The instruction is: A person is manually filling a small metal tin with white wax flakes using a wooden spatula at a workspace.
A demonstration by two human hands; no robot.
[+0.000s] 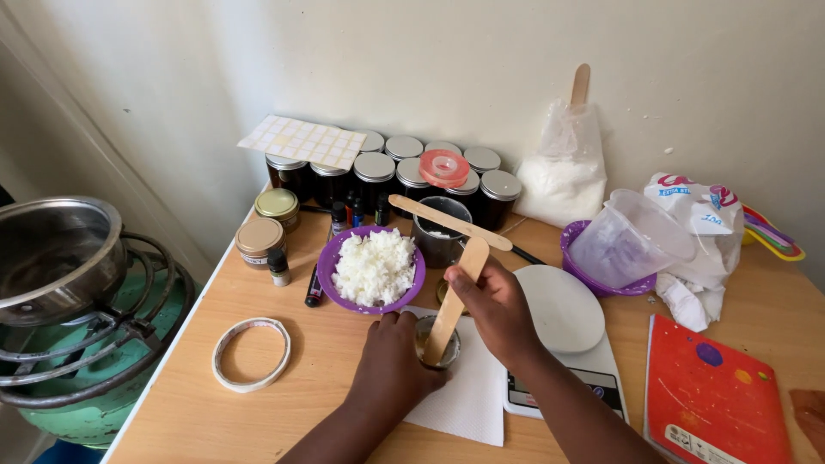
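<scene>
Left hand (394, 361) is wrapping around a small round tin (437, 344) sitting on a white paper sheet (468, 391) on the wooden table (335, 378), fingers curled on its side, steadying it. Right hand (497, 311) is pinching a flat wooden stick (455, 301) near its upper end, fingers closed on it, stick tilting down to the left with its lower tip inside the tin. What is inside the tin is too hidden to tell. Just behind the hands a purple bowl (371, 268) of white flaky wax-like stuff is sitting, touching nothing of the hands. Behind the bowl a dark metal cup (440, 232) is standing with a second wooden stick (449, 222) lying across its rim. Right of the hands a white digital scale (563, 331) is lying, partly on the paper sheet's edge. At the back, a cluster of dark jars with silver lids (378, 172) is standing against the wall, a pink tape roll (444, 167) on top of them and a sheet of blank labels (302, 142) leaning over the left ones. Two gold-lidded jars (268, 222) are sitting left of the bowl, a small dark bottle (278, 266) beside them. A white tape ring (251, 354) is lying near the table's left edge. Right side: a clear measuring jug (632, 236) tipped in a purple bowl, a bag of white flakes (563, 167) with a stick in it, a red notebook (713, 395). Far left, a steel pot (56, 253) is sitting on a green gas burner (94, 344).
</scene>
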